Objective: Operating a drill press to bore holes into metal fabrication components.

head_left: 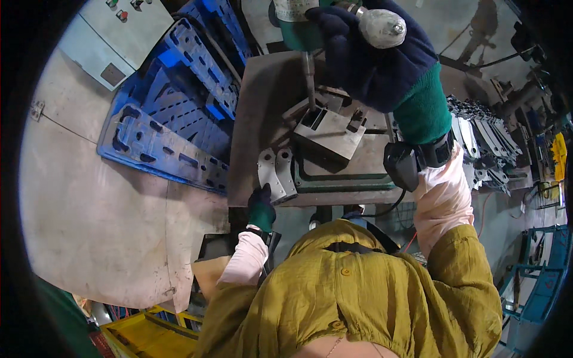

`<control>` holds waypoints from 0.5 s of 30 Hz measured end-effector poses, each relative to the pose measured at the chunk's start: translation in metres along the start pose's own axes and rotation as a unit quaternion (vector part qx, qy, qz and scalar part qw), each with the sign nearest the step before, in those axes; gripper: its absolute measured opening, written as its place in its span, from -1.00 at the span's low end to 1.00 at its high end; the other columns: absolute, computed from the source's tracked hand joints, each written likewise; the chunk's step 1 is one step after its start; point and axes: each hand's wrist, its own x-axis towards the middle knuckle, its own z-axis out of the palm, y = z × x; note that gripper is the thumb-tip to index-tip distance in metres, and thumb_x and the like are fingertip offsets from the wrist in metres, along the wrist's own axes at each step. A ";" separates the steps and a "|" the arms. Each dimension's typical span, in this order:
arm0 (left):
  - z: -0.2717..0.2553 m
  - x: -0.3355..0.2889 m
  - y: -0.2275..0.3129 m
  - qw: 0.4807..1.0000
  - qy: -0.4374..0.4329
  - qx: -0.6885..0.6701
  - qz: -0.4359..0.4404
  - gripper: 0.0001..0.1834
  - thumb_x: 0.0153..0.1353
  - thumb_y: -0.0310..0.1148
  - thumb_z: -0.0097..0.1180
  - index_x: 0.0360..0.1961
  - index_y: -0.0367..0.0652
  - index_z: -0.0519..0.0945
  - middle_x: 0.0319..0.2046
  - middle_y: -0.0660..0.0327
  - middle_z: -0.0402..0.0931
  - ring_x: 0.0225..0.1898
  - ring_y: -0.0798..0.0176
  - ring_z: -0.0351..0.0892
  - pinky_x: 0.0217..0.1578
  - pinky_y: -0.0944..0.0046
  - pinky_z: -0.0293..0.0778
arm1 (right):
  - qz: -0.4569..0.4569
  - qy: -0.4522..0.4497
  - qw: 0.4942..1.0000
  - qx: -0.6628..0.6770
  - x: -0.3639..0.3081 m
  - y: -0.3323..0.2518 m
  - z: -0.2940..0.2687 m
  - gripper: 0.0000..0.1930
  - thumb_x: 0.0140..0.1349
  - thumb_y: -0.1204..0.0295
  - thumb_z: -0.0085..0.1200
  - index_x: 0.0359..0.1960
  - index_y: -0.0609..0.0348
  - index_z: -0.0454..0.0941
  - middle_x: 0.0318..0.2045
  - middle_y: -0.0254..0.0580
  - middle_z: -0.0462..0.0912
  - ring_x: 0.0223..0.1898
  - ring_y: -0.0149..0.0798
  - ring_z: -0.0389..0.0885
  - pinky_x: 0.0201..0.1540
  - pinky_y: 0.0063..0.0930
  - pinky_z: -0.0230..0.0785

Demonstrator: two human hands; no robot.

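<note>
My left hand (261, 210), in a dark green glove, is closed on the near end of a curved grey metal plate (270, 173) at the table's front edge. A second similar plate (285, 170) lies against it. My right hand (382, 65), in a dark blue glove with a green cuff, is raised at the green machine (299, 34), closed about its lever. A plastic-wrapped handle end (382, 28) shows in front of the glove; most fingers are hidden. The machine's vertical spindle (308, 80) reaches down to a blocky metal fixture (331, 134), its tip at the fixture's left side.
The fixture sits on a green-edged base (346, 182) on the table (250, 113). Blue plastic pallets (173, 143) and a pale control cabinet (122, 30) stand left. Stacked metal plates (486, 140) lie right. A black cable (388, 209) hangs near the table's front edge.
</note>
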 end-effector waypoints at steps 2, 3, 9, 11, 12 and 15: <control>0.004 0.005 0.016 0.991 0.002 0.123 0.059 -0.60 0.20 -0.42 0.02 0.09 -0.18 0.52 -0.05 -0.21 0.52 -0.04 -0.30 0.51 -0.08 -0.12 0.44 | 0.002 0.006 1.000 0.012 -0.001 -0.005 -0.004 -0.52 0.37 0.13 -0.03 -0.01 0.40 0.51 -0.15 0.06 0.63 -0.15 -0.05 0.62 -0.06 -0.22 0.54; 0.007 0.009 0.026 0.998 -0.005 0.064 0.008 -0.60 0.19 -0.42 0.02 0.09 -0.17 0.53 -0.06 -0.21 0.52 -0.05 -0.30 0.51 -0.08 -0.12 0.44 | -0.024 0.006 1.000 -0.005 -0.002 -0.006 -0.009 -0.53 0.36 0.14 -0.02 -0.02 0.40 0.51 -0.13 0.07 0.64 -0.13 -0.05 0.62 -0.05 -0.21 0.54; 0.034 0.010 0.046 0.996 0.067 0.058 -0.016 -0.56 0.21 -0.30 0.04 0.09 -0.27 0.49 -0.05 -0.17 0.52 -0.06 -0.25 0.52 -0.04 -0.09 0.43 | -0.081 0.150 0.985 -0.001 0.001 -0.006 -0.006 -0.57 0.36 0.16 0.00 -0.06 0.37 0.56 -0.13 0.05 0.67 -0.08 -0.10 0.65 -0.02 -0.19 0.54; 0.050 0.009 0.027 0.989 0.137 -0.054 -0.003 -0.44 0.20 -0.29 0.04 0.22 -0.29 0.39 0.02 -0.15 0.49 -0.04 -0.19 0.53 -0.01 -0.05 0.43 | -0.061 0.159 0.985 -0.013 -0.002 -0.008 -0.004 -0.55 0.36 0.14 -0.01 -0.07 0.37 0.57 -0.15 0.04 0.68 -0.09 -0.10 0.66 0.00 -0.18 0.53; 0.061 0.012 0.035 0.979 0.191 -0.065 -0.015 -0.40 0.21 -0.30 0.02 0.28 -0.28 0.33 0.07 -0.16 0.47 0.00 -0.16 0.52 0.00 -0.02 0.44 | -0.069 0.155 0.983 -0.076 -0.005 -0.010 -0.006 -0.54 0.38 0.13 -0.04 -0.04 0.36 0.56 -0.15 0.02 0.68 -0.12 -0.13 0.65 -0.03 -0.22 0.52; 0.066 0.015 0.048 0.966 0.202 -0.144 -0.074 -0.29 0.22 -0.23 0.05 0.36 -0.30 0.22 0.20 -0.18 0.35 0.15 -0.10 0.42 0.09 0.04 0.40 | -0.094 0.144 0.949 -0.263 -0.023 -0.020 -0.020 -0.51 0.43 0.11 -0.13 0.05 0.35 0.52 -0.15 -0.04 0.66 -0.18 -0.22 0.62 -0.10 -0.33 0.50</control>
